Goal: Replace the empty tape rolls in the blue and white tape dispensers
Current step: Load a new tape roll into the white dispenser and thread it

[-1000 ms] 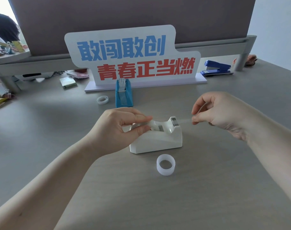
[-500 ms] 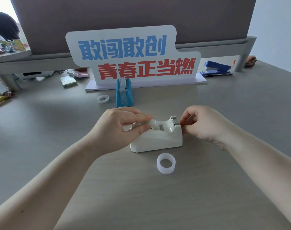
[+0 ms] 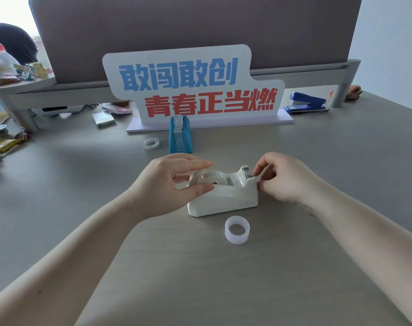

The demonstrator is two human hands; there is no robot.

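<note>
Left hand point(image 3: 169, 184) pinches the tape roll point(image 3: 209, 178) seated in the white dispenser point(image 3: 223, 200). Right hand point(image 3: 282, 178) pinches the tape end point(image 3: 258, 177) beside the cutter.

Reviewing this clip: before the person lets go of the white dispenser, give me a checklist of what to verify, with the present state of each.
1. Roll seated in white dispenser: ok, it sits in the cradle.
2. Left hand steadying the roll: ok, fingers on it.
3. Tape end at the cutter: ok, right hand pinches it there.
4. Tape stuck down on the blade: cannot tell.
5. Empty core removed: ok, it lies on the table in front of the dispenser.
6. Blue dispenser loaded: ok, tape shows in it; a spare ring lies beside it.
</note>
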